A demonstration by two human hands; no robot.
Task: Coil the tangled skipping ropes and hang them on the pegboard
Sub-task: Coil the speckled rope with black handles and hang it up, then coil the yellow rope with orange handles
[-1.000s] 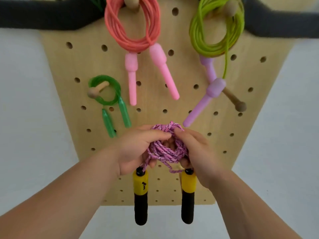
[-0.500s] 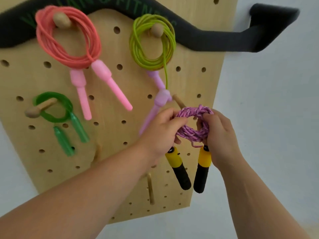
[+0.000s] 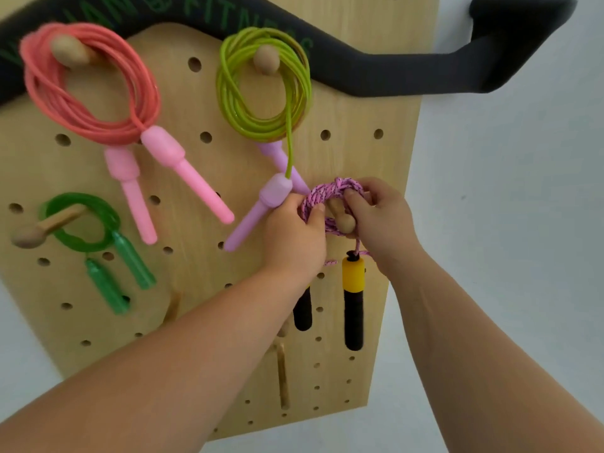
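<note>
**Item:** pink braided rope [image 3: 327, 192], coiled, its yellow-and-black handles [image 3: 353, 299] hanging below.

**Location:** going over a wooden peg [image 3: 342, 219] near the right edge of the pegboard [image 3: 359, 132]. The peg's knob is showing through the coil's centre.

**Hold:** the left grip [image 3: 294, 237] is pinching the coil's left side and the right grip [image 3: 382, 223] is curling round its right side. Both are clamped on the rope (probably keeping the loop wide enough to pass the knob).

**Neighbours:** the lilac handle [image 3: 258, 210] of the lime rope [image 3: 264, 93] is lying against or just beside the left grip. The board's edge is running just beside the right grip.

**Room:** the hands are likely finding space for drawing back rightward, off the board.
</note>
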